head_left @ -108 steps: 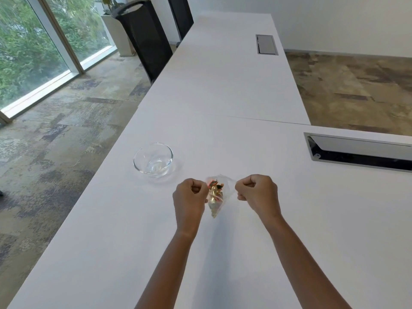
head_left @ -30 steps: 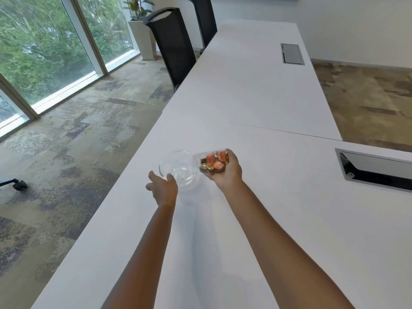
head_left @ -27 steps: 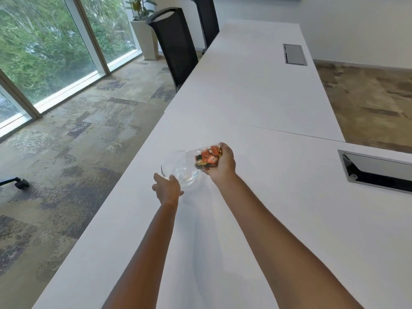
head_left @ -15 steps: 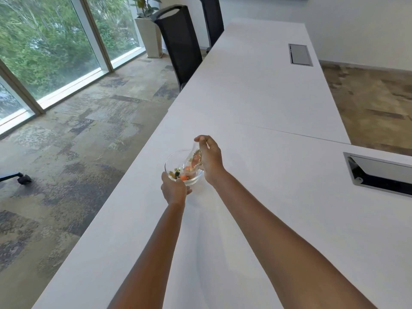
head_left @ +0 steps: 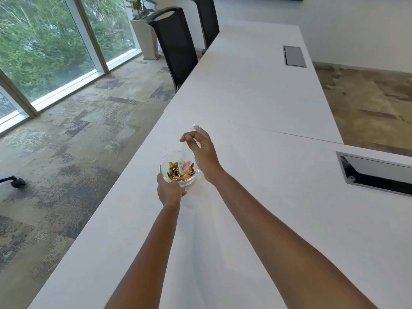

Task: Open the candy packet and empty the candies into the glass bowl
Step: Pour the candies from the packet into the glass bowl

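Nearest to us, our left hand [head_left: 169,191] cups the near side of the glass bowl [head_left: 179,167], fingers closed around its wall to steady it on the white table [head_left: 256,219], close to the table's left edge. Inside the bowl we see a heap of wrapped candies [head_left: 180,171] in orange, green and gold.

Just beyond, our right hand [head_left: 200,150] pinches the clear candy packet [head_left: 185,152] by its closed end, thumb and fingertips shut on the film. The packet hangs upside down, its open mouth dipping into the bowl among the candies.

We judge the task nearly finished: the packet is open and looks almost entirely see-through, so most or all of the candies are already in the bowl. We cannot tell whether one or two still cling near the mouth. What seems left is a last shake and taking the empty packet away.

We can read no brand, label or writing; the wrappers are too small to make out and the packet shows no print.

Farther along the table's left edge stand two black chairs [head_left: 176,43], and a cable hatch [head_left: 294,56] sits in the far part of the tabletop.
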